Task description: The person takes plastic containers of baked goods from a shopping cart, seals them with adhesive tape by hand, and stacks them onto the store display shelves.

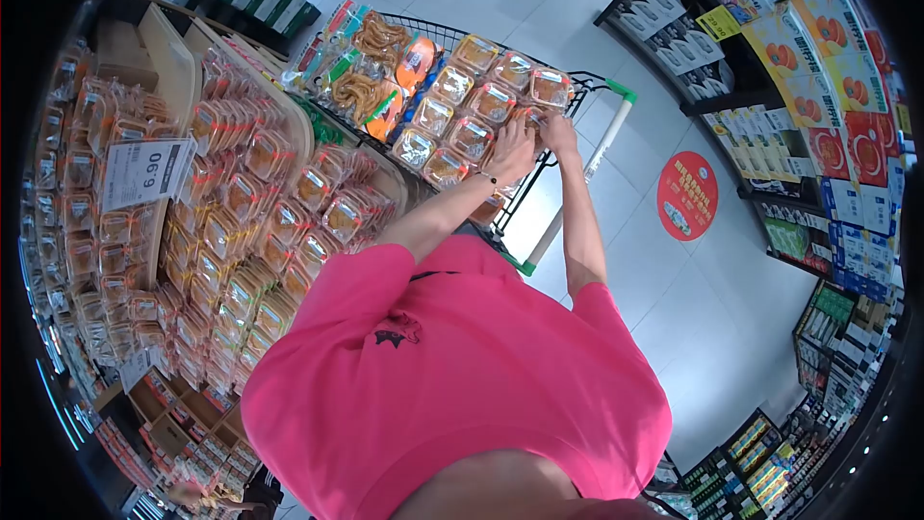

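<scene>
A shopping cart [616,125] holds rows of clear packs of brown food [471,137], with bagged snacks [385,77] at its far left. My left hand [512,153], with a dark bracelet at the wrist, has its fingers on a clear food pack [527,116] at the cart's handle end. Close beside it, my right hand [557,135] has bent fingers at the same pack's right side. Both hands seem closed on this pack, which they partly hide.
Slanted shelves of bagged food [245,197] with a price sign [145,174] stand close on the left. On the right are box-filled shelves [818,87]. A red round sticker [687,195] lies on the tiled floor [635,270].
</scene>
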Demonstrator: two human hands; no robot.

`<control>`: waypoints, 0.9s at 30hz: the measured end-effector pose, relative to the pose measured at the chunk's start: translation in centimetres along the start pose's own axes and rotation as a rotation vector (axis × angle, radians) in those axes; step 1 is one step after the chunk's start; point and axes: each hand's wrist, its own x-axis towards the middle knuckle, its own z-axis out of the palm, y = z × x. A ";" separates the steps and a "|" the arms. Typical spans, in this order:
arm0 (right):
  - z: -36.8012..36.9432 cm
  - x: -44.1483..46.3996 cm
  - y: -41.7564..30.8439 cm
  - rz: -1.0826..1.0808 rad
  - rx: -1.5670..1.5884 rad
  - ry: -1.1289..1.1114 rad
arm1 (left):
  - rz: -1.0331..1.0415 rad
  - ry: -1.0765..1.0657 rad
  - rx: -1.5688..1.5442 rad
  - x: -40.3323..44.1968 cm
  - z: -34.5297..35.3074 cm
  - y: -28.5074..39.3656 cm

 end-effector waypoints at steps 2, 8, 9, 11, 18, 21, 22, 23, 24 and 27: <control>0.2 0.7 0.6 0.015 0.079 -0.044 | -0.061 -0.042 -0.068 -0.2 -0.5 0.1; -1.8 0.3 -0.8 0.041 0.105 -0.120 | -0.174 -0.101 -0.151 -1.0 -1.5 -0.3; -1.7 0.3 -1.0 0.033 0.101 -0.130 | -0.187 -0.098 -0.154 -0.8 -1.7 -0.2; -1.7 0.1 -1.2 0.028 0.085 -0.085 | -0.231 -0.114 -0.191 -0.6 -1.9 0.1; -2.5 -0.5 -1.9 -0.011 0.030 -0.099 | -0.230 -0.090 -0.194 -0.2 -1.3 -0.2; -3.5 -1.2 -2.1 -0.042 0.012 -0.113 | -0.234 -0.057 -0.254 -0.9 -2.4 0.0; -4.1 -1.6 -2.7 -0.046 0.048 -0.116 | -0.231 -0.042 -0.294 -1.2 -2.7 0.0; -4.8 -2.1 -3.5 -0.050 0.087 -0.121 | -0.240 -0.011 -0.320 -1.6 -2.6 -0.1; -5.2 -2.6 -3.9 -0.075 0.097 -0.116 | -0.242 -0.014 -0.325 -2.1 -3.3 -0.1; -5.4 -3.6 -5.2 -0.108 0.167 -0.201 | -0.232 -0.048 -0.396 -4.6 -6.1 -0.5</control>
